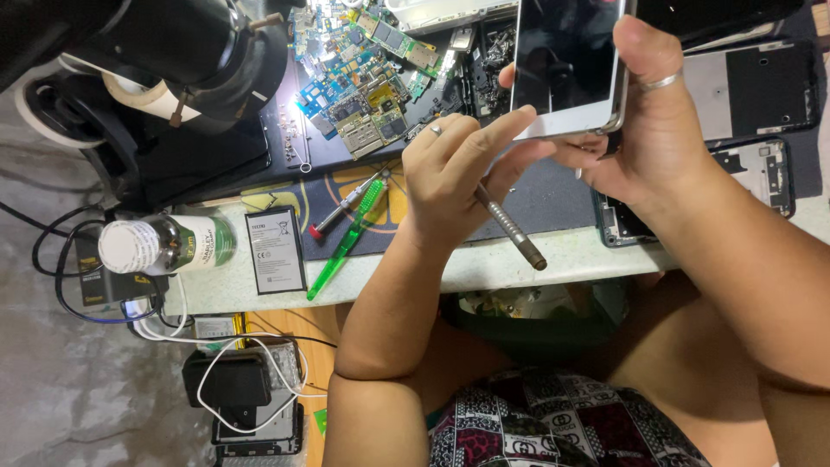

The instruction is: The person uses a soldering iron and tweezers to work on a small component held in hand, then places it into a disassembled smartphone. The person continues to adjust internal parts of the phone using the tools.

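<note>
— Both hands are busy, we see. Our right hand (657, 130) has its grip closed around the lower edge of a white-framed phone (566, 65), thumb on the right side, and holds it tilted above the far part of the worktop (519, 259). Our left hand (458, 177) holds a thin metal tool (510, 229) like a pen, grip narrow and tight, with the tip at the bottom edge of the phone.

— Why is it lifted so, and not lying flat?

— We think the raised position lets us see the lower edge and bring the tool there with control. The other things stay on the left, within reach: a green tweezer (346, 242), a small screwdriver with red handle (346, 207), a flat battery (277, 251), a bottle lying on its side (169, 244), and a heap of circuit boards (363, 78) under a bright light.

— What can we not see?

— The tool tip is hidden behind our fingers, so we cannot tell if it touches the phone. The phone's top is cut off by the picture edge. On the right, open phone frames (761, 95) lie partly under our arm.
</note>
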